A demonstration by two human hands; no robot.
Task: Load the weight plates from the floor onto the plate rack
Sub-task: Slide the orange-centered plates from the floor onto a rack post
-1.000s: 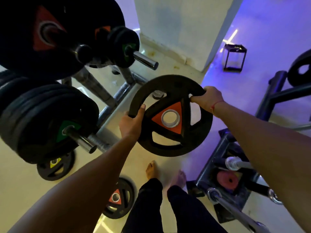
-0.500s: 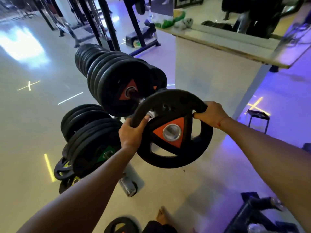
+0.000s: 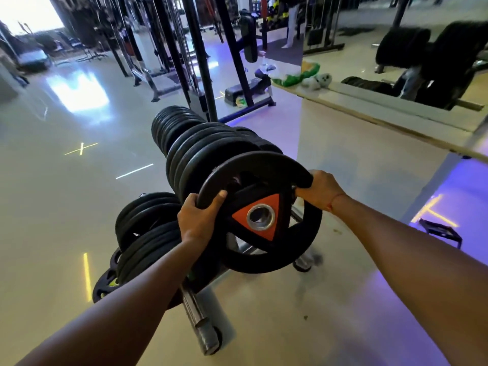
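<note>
Both hands are clamped on one black rubber weight plate with an orange triangular centre and a steel-ringed hole [image 3: 260,212]. The left hand [image 3: 198,217] has its grip on the plate's left rim, thumb lying over the near face and fingers curled behind the edge. The right hand [image 3: 318,190] has its grip on the upper right rim, fingers hooked over the edge into a cut-out opening; a thin red thread [image 3: 334,202] circles that wrist. The plate is held off the floor, its face tilted toward the camera, just in front of the upper stack of black plates [image 3: 206,151] that sits on the plate rack [image 3: 203,328]. Whether the held plate touches that stack or has met a peg cannot be told, since the plate hides the spot.

Lower and to the left, a second stack of black plates [image 3: 148,223] hangs on the rack, and below it a black plate with a yellow-green mark [image 3: 105,285] stands at floor level. The rack's grey metal foot runs toward the near side and ends in a small wheel.

The glossy pale floor [image 3: 52,207] carries yellow strip markings. To the right stands a pale bench-like counter [image 3: 369,159] with a mirror above it, green and white items lying at its far end. Dark gym machine frames [image 3: 200,62] rise at the far side.
</note>
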